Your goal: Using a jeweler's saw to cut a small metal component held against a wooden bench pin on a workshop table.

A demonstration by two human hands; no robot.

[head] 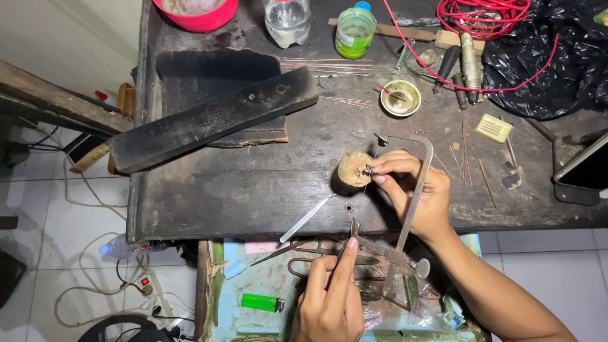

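My right hand (411,190) pinches a small metal piece (368,170) against a round, tan wooden peg (352,168) on the dark workbench (253,190). A metal jeweller's saw frame (423,166) arches over that hand, and its handle end (421,267) lies near my wrist. My left hand (329,297) is lower down, over an open drawer. Its index finger is stretched along a pliers-like metal tool (373,247), which it grips, with the tool's tip (353,226) pointing up at the bench edge.
A long black wooden block (209,120) lies slanted at the bench's left. At the back stand a red bowl (199,12), a clear bottle (287,22), a green cup (354,31), a small dish (401,98), red wire (481,16) and a black bag (557,57). Tweezers (307,218) and a green lighter (261,303) are near.
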